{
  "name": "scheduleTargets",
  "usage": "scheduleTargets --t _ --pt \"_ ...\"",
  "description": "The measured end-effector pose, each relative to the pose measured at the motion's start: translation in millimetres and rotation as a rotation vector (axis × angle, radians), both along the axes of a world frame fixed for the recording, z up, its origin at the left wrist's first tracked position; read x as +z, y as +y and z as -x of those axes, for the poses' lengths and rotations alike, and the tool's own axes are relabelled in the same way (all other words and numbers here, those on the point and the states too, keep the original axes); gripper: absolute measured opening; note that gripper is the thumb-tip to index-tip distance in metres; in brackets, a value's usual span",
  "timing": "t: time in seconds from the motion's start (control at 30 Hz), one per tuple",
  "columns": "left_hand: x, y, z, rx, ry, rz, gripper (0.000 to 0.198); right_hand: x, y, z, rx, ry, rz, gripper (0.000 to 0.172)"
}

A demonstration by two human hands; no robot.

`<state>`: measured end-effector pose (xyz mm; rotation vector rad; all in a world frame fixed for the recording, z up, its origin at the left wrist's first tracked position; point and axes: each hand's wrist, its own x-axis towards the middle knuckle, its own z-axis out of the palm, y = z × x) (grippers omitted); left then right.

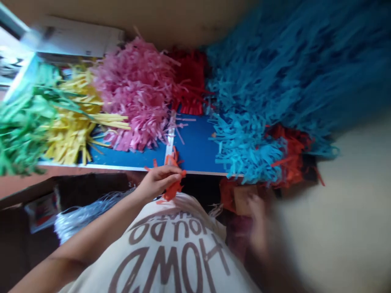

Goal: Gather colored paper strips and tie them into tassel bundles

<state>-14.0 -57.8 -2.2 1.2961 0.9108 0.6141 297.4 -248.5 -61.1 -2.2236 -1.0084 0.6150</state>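
My left hand (pixel 160 181) pinches a small piece of orange fringed tissue paper (pixel 173 191) at the table's front edge, close to my shirt. Orange strips stick out above and below the fingers. Lower right, my right hand (pixel 258 205) is smeared by motion, so its fingers do not show clearly. It is near a brown cardboard-like piece (pixel 243 199) and some dark red material (pixel 240 234) below the table. Whether it holds anything is hidden by the blur.
Across the blue table (pixel 195 142) lie piles of fringed paper: green (pixel 26 122), yellow (pixel 71 138), pink (pixel 137 89), red (pixel 189 79), blue (pixel 250 142) and orange-red (pixel 293 154). A large blue mass rises at right. Silvery strands (pixel 82 215) lie in a box below left.
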Motion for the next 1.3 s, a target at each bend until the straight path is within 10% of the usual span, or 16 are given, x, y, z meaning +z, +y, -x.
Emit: scheduleTargets --t 0.2,0.53,1.07,1.3 --pt "-7.3 2 -15 0.057 -0.233 0.59 0.042 37.1 43 95 0.012 0.406 -0.145 0.039" --pt "-2.3 1 7 0.136 -0.461 0.674 0.037 69.7 117 154 0.376 0.252 -0.283 0.03" --pt "-8.5 -1 22 -0.051 -0.079 -0.174 0.026 52.5 118 158 0.4 0.65 -0.105 0.046" --pt "-12.3 -9 23 -0.085 0.202 -0.492 0.021 58.1 117 164 0.556 0.27 -0.133 0.022"
